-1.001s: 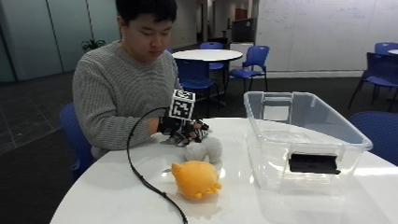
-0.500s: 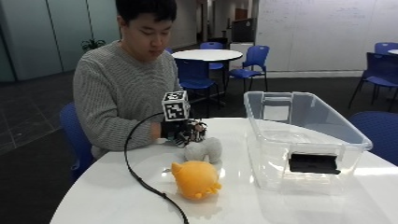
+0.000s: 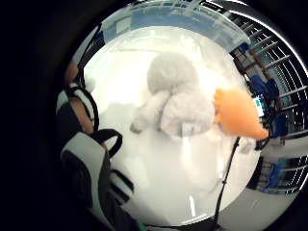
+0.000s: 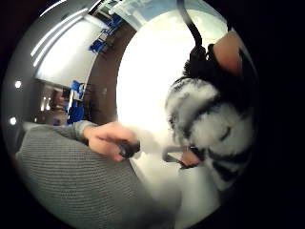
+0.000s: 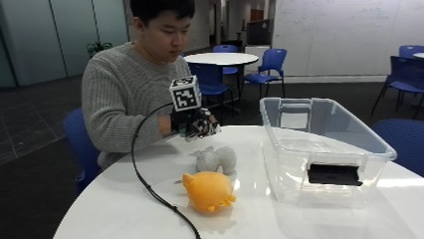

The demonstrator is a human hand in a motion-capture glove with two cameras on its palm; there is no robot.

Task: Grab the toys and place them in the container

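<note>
Right hand [image 5: 193, 123] raised above the table [image 5: 119, 209], fingers curled round a black-and-white striped plush toy [image 4: 214, 129] | grey plush toy [image 5: 215, 159] lies on the table just below the hand; orange plush toy [image 5: 207, 191] touching it, farther from the hand | clear container [image 5: 324, 149] — off to the side, well apart

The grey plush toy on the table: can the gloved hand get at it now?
Probably not yet: the gloved right hand already holds a black-and-white striped plush toy above the table. The grey plush toy itself lies uncovered.
</note>
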